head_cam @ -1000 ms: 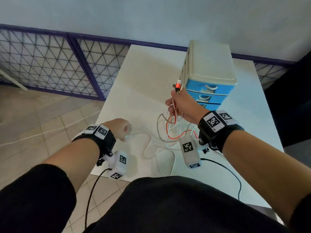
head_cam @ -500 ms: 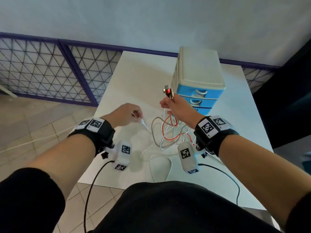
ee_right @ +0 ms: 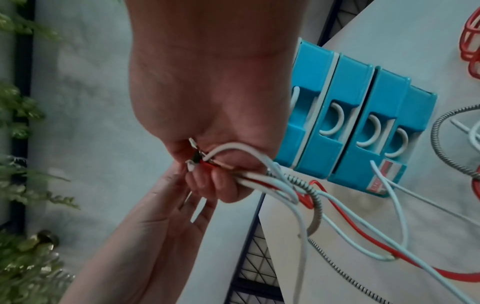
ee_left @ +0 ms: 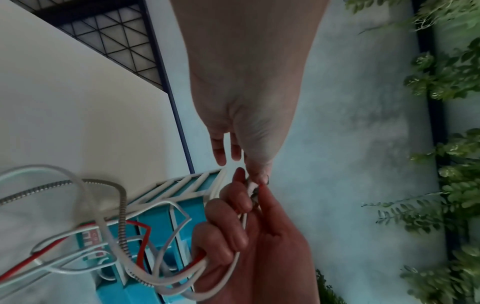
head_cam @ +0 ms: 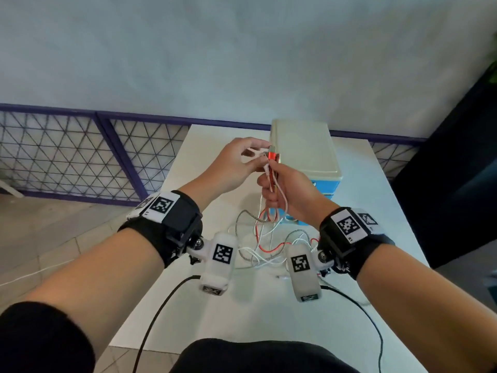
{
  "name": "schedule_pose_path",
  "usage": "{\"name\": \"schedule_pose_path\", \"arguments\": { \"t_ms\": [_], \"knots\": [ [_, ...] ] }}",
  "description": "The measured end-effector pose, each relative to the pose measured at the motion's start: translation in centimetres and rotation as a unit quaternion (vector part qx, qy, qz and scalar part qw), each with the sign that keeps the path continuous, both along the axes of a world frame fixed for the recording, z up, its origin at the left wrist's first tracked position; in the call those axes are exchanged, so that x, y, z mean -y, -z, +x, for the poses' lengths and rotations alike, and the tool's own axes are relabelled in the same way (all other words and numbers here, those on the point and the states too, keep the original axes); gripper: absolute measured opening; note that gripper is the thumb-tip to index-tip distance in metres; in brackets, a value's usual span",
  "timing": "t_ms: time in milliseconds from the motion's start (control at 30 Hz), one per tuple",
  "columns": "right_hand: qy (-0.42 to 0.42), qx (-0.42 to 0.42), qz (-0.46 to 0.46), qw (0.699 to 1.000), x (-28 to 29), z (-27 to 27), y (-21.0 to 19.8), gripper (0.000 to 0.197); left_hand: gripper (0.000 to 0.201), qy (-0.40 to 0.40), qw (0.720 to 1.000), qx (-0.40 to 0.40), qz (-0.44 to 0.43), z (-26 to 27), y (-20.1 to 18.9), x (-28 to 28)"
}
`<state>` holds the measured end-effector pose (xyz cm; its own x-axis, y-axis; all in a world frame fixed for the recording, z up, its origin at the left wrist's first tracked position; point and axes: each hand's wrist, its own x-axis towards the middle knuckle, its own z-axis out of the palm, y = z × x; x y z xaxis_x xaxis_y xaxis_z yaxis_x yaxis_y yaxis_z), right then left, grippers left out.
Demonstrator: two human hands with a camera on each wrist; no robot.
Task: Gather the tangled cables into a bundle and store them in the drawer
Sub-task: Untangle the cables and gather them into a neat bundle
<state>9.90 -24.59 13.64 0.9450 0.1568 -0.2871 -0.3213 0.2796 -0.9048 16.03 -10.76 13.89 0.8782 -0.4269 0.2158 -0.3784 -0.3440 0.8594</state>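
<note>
The white table [head_cam: 357, 184] carries a small drawer unit [head_cam: 304, 146] with a cream top and blue drawer fronts, all of them pushed in, standing just beyond both hands. Below the hands the cables [head_cam: 269, 238] trail down in loose loops of white, red and braided silver, their lower coils lying on the table in front of the drawers.

The right hand [head_cam: 289, 192] is raised above the table with its fingers [ee_right: 221, 185] curled tight round the upper ends of the cables, so the strands run through the fist and spill out under the little finger. A red plug [head_cam: 272, 154] sticks up out of the top of that fist, above the thumb and forefinger, with a white plug end beside it.

The left hand [head_cam: 231, 168] comes in from the side and meets the right one at the plugs. Its thumb and forefinger are closed together on a white connector [ee_left: 253, 186] right at the tips, touching the right hand's fingertips, while its other fingers [ee_left: 219, 152] stretch out loosely, away from the strands.
</note>
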Motion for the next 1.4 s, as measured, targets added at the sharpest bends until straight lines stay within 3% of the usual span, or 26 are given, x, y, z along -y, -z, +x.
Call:
{"name": "schedule_pose_path", "arguments": {
  "t_ms": [67, 133, 233, 300, 367, 533, 633, 733, 833, 933, 1033, 1167, 1267, 1367, 1400],
  "knots": [
    [0.011, 0.014, -0.005, 1.000, 0.4, 0.0, -0.5, 0.025, 0.024, 0.002, 0.998, -0.050, -0.049, -0.1, -0.3, 0.9],
    [0.036, 0.045, -0.017, 0.998, 0.8, 0.1, -0.8, 0.022, 0.021, 0.028, 0.974, -0.173, -0.144, -1.1, -0.5, 2.2],
    [0.098, 0.071, -0.030, 0.992, 1.0, 0.3, -1.2, 0.029, 0.054, 0.102, 0.938, -0.281, -0.175, -3.2, -0.2, 3.7],
    [0.144, 0.076, -0.043, 0.986, 1.4, 0.5, -1.1, 0.030, 0.074, 0.154, 0.946, -0.260, -0.121, -4.7, 0.5, 4.2],
    [0.166, 0.080, -0.069, 0.980, 1.9, 0.5, -1.2, 0.029, 0.078, 0.204, 0.959, -0.199, -0.004, -5.8, 1.1, 4.2],
    [0.163, 0.100, -0.047, 0.980, 3.2, -1.4, -1.4, 0.026, 0.020, 0.231, 0.963, -0.033, 0.136, -6.4, 3.3, 4.3],
    [0.154, 0.094, -0.036, 0.983, 3.4, -2.8, -1.7, 0.026, 0.017, 0.199, 0.961, 0.029, 0.191, -6.0, 4.8, 4.6],
    [0.143, 0.093, -0.069, 0.983, 3.7, -4.0, -1.4, 0.025, 0.019, 0.216, 0.952, 0.055, 0.208, -6.4, 6.6, 4.8],
    [0.151, 0.082, -0.070, 0.983, 4.2, -5.4, -1.0, 0.025, 0.013, 0.179, 0.963, 0.005, 0.201, -6.8, 9.0, 4.0],
    [0.155, 0.074, -0.071, 0.983, 4.4, -6.4, -0.8, 0.026, 0.024, 0.128, 0.973, -0.074, 0.179, -7.6, 10.6, 3.4],
    [0.151, 0.079, -0.105, 0.980, 4.1, -7.1, -0.4, 0.026, 0.019, 0.121, 0.974, -0.077, 0.178, -8.1, 10.6, 3.6],
    [0.152, 0.080, -0.064, 0.983, 4.5, -7.6, 0.0, 0.025, 0.024, 0.057, 0.976, -0.085, 0.190, -8.3, 11.7, 3.3],
    [0.142, 0.090, -0.044, 0.985, 4.5, -7.8, 0.4, 0.024, 0.022, 0.061, 0.973, -0.090, 0.205, -8.7, 12.7, 3.3],
    [0.140, 0.113, -0.030, 0.983, 4.6, -7.8, 0.4, 0.023, 0.005, 0.066, 0.981, -0.094, 0.154, -8.7, 12.7, 3.6],
    [0.143, 0.118, -0.024, 0.982, 4.6, -7.7, 0.4, 0.022, 0.015, 0.072, 0.984, -0.095, 0.133, -8.6, 12.4, 3.7]
  ]
}}
